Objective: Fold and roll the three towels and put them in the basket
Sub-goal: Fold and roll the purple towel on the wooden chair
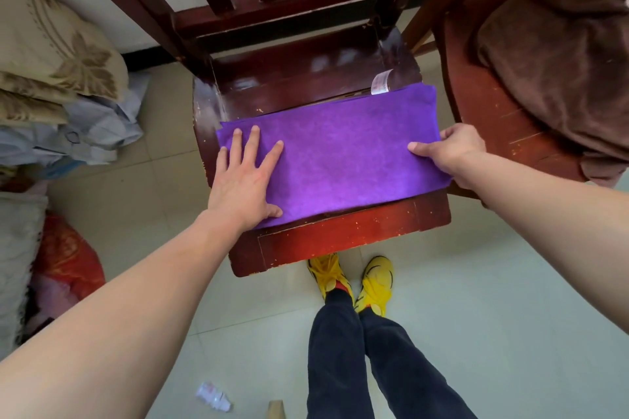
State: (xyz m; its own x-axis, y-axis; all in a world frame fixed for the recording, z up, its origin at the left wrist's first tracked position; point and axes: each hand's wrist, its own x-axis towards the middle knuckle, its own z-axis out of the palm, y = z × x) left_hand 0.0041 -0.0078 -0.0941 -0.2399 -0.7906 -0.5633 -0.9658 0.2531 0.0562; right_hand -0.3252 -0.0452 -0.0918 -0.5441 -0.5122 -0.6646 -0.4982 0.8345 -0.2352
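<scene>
A purple towel [335,150], folded into a long flat strip, lies across the seat of a dark red wooden chair [340,241]. My left hand [246,177] rests flat on the towel's left end, fingers spread. My right hand [449,151] grips the towel's right end, thumb on top and fingers curled around the edge. A brown towel [558,68] lies crumpled on a second wooden chair [476,102] to the right. No basket is in view.
Stacked beige and pale blue bedding [58,78] sits at the left, with a red bag [68,258] below it. My legs and yellow shoes [354,279] stand before the chair. A small white bottle [214,396] lies on the tiled floor.
</scene>
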